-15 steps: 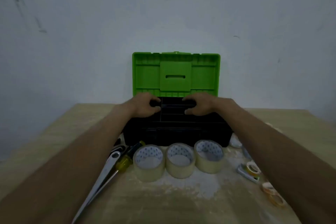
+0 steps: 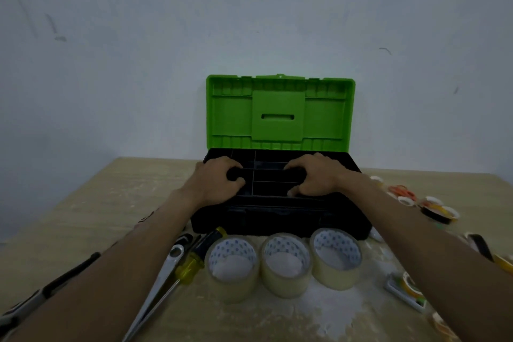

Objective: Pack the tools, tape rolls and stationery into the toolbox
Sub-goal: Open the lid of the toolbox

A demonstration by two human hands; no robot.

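Observation:
A black toolbox [image 2: 280, 221] stands at the back of the table with its green lid [image 2: 280, 111] raised against the wall. Inside sits a black divided tray [image 2: 266, 178]. My left hand [image 2: 218, 180] grips the tray's left end and my right hand [image 2: 313, 175] grips its right end, fingers curled over the edges. Three clear tape rolls [image 2: 284, 265] stand in a row in front of the box. A yellow-handled screwdriver [image 2: 194, 261] and a silver wrench [image 2: 163, 277] lie to their left.
Small coloured tape rolls [image 2: 441, 212] and orange scissors [image 2: 401, 191] lie at the right. A white tape dispenser [image 2: 406, 290] sits near my right forearm. A black-handled tool [image 2: 50, 289] lies at the front left. The wooden table [image 2: 116, 197] ends at the wall.
The view has tilted down and closer, showing more of the tray's compartments. Both hands keep their grip on the tray ends; the tray appears slightly higher in the box.

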